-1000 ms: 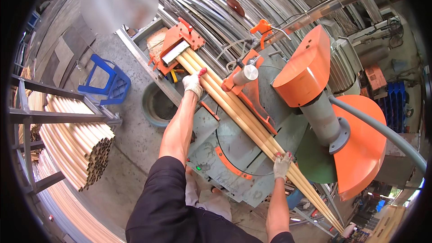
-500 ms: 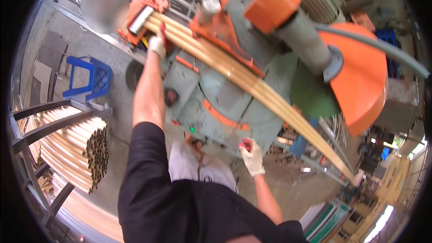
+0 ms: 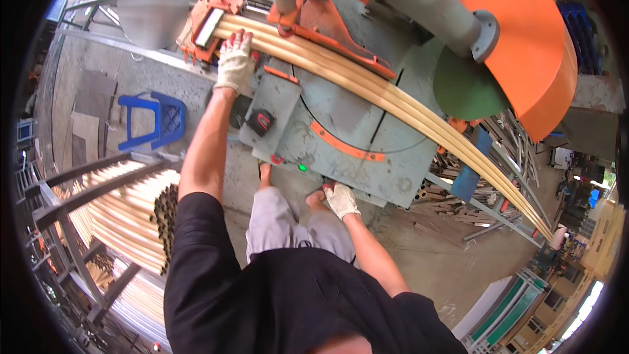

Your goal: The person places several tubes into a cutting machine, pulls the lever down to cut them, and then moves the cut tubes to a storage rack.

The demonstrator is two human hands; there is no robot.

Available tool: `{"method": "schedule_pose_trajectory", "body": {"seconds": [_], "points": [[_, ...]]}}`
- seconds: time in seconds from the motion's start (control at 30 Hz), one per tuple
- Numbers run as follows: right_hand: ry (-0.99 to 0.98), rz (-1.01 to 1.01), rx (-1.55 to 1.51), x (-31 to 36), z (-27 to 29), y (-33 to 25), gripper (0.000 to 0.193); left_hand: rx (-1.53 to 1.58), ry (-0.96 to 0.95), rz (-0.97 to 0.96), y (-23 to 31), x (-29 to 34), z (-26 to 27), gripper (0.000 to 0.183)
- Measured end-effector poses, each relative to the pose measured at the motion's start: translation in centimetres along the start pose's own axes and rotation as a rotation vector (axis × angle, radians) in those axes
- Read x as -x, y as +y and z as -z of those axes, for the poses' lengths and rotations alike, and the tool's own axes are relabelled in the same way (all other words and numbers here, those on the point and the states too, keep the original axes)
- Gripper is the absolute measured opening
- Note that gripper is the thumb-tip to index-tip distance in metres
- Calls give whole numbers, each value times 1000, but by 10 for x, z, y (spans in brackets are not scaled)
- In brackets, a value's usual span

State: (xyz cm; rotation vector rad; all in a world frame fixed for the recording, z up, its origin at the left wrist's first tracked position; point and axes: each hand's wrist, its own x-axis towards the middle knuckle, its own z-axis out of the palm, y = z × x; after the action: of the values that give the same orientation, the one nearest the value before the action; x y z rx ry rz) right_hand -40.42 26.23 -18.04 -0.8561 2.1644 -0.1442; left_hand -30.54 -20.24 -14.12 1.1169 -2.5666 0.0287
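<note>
I've got left hand unclenched over yellow pipes, far left; right hand at surface's near edge, can't tell grip.

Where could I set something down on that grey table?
On the grey table, there's bare room between the curved orange strip and the near right corner. It's crowded where the tan tubes cross and around the orange clamp by the left hand.
</note>
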Motion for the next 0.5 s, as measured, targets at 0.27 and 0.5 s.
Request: {"method": "schedule_pose_trajectory", "body": {"seconds": [0.27,0.5], "points": [[87,63,247,-1,-13,-21,28,148,30,-121,-20,-20,-37,56],[298,297,474,-10,-24,-8,18,279,-13,-140,-27,-27,-29,62]]}}
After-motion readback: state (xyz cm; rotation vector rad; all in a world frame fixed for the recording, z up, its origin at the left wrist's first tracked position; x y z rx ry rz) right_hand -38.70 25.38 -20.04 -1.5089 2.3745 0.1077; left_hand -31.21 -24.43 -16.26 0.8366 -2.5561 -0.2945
